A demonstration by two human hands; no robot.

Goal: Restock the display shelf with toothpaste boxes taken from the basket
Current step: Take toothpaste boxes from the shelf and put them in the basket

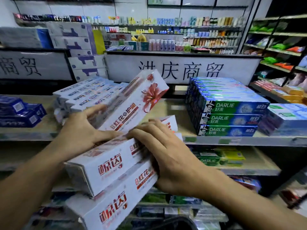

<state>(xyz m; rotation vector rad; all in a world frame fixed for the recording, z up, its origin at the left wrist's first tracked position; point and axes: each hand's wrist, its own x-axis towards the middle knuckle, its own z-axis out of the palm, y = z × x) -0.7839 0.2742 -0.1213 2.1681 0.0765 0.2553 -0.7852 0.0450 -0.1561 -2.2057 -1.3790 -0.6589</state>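
Several white toothpaste boxes with red print fill the middle of the view. One box with a red flower (132,103) tilts up over the top shelf (172,112), and my left hand (83,130) presses against its lower side with fingers spread. Two more white boxes (108,165) lie stacked below, slanting toward me. My right hand (167,156) lies over their far ends, fingers curled round the upper box's edge. A dark basket rim (176,224) shows at the bottom edge.
A stack of green and blue Darlie boxes (229,118) stands on the shelf to the right. White boxes (86,95) lie in rows at the left, dark blue boxes (18,112) further left. A signboard (181,70) rises behind. Lower shelves hold more boxes.
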